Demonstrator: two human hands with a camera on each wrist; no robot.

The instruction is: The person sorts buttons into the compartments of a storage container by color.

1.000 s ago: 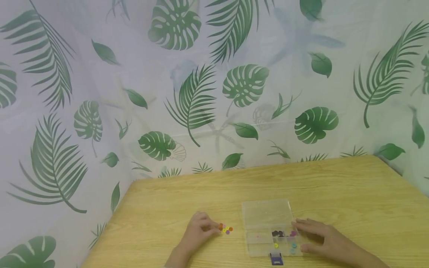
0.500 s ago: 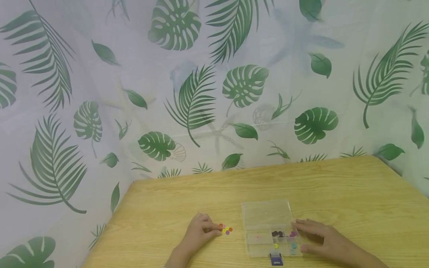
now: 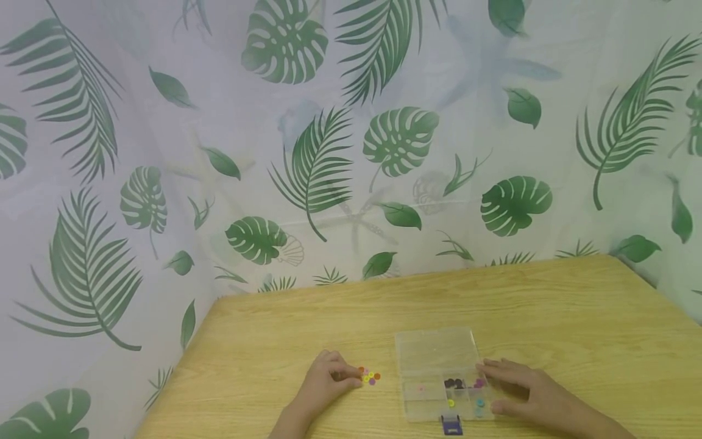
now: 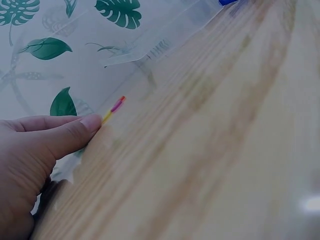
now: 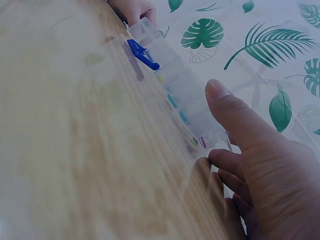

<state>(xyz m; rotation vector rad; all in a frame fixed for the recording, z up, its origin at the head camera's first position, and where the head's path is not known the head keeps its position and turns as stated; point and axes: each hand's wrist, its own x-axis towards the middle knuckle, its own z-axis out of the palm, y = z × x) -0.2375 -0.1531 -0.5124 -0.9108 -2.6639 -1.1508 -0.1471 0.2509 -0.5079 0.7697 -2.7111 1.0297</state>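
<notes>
On the table, left of the box, lies a small cluster of button-like discs (image 3: pixel 371 377) in orange, yellow, pink and purple. My left hand (image 3: pixel 331 381) has its thumb and index fingertips together at the cluster's left edge; I cannot tell whether a disc is between them. In the left wrist view, the discs (image 4: pixel 117 104) appear edge-on just beyond the fingertips. A clear plastic compartment box (image 3: pixel 425 407) stands with its lid (image 3: pixel 437 349) laid back. My right hand (image 3: pixel 529 390) rests along the box's right side, fingers extended and thumb apart.
Inside the box sit black discs (image 3: pixel 454 383), purple discs (image 3: pixel 479 383), teal discs (image 3: pixel 480 403), a yellow disc (image 3: pixel 451 403) and a pink one (image 3: pixel 421 388), in separate compartments. A blue latch (image 3: pixel 452 425) projects from its front. A leaf-printed sheet (image 3: pixel 351 201) hangs behind the wooden table (image 3: pixel 263 341).
</notes>
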